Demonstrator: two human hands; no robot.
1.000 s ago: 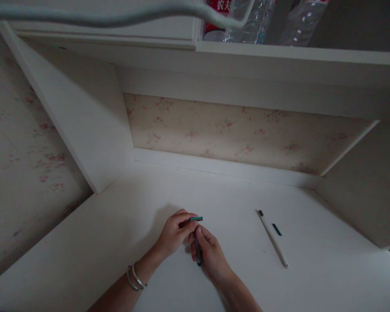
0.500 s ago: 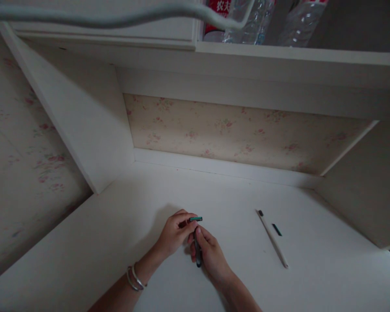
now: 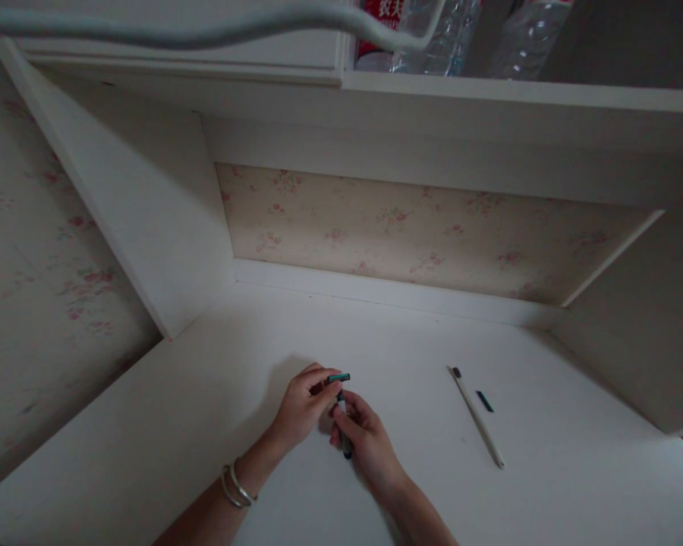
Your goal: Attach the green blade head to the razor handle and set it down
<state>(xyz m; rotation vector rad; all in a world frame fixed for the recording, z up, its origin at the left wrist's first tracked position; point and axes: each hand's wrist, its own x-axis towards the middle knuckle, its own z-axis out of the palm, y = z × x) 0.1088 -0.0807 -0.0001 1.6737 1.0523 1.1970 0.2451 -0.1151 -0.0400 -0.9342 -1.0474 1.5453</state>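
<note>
Head view: your left hand is curled, fingertips pinching a teal cap. Your right hand grips a dark pen pointing up toward the cap (both near the desk's front middle). Bangles ring your left wrist. A white pen and a second cap lie toward the right edge. Red bottle label writing is unreadable.

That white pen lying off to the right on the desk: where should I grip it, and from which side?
Grip the white pen at mid-barrel, from above, fingers across its width. It lies flat on the desk, running diagonally from its dark far tip toward you. The small dark cap lies just right of the far half, so pinch nearer the middle or the near half, probably with the right hand.
</note>
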